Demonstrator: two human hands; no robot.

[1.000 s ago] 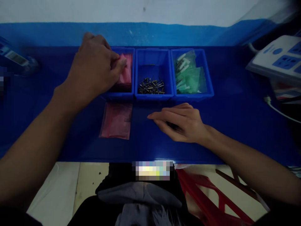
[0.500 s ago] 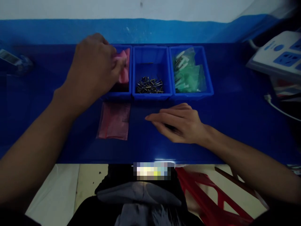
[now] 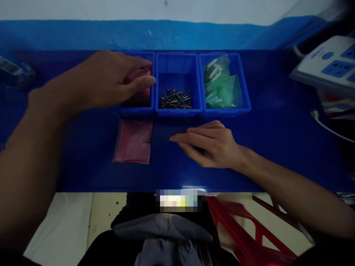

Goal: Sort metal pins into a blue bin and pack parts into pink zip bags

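My left hand (image 3: 111, 79) reaches over the left blue bin (image 3: 138, 109), palm down, its fingers stretched over the pink plastic bags (image 3: 142, 87) inside. Its thumb stands apart from the fingers, along the bin's right side. The hand hides much of that bin, and I cannot tell how firmly it touches the bags. A flat pink zip bag (image 3: 133, 142) lies on the table in front of the bin; a small dark thing shows at its right edge. My right hand (image 3: 209, 144) rests on the table, thumb and forefinger closed together, with nothing visible between them.
The middle blue bin (image 3: 179, 112) holds a heap of small metal rivets (image 3: 176, 99). Green plastic bags (image 3: 224, 90) with white-labelled contents fill the right bin (image 3: 227, 110). A white power strip (image 3: 327, 66) and a cable (image 3: 330, 127) are at the far right.
My left hand has lowered and moved left, its fingers flattening over the pink bags in the bin, and the pink plastic it pinched is let go. My right hand stays put.
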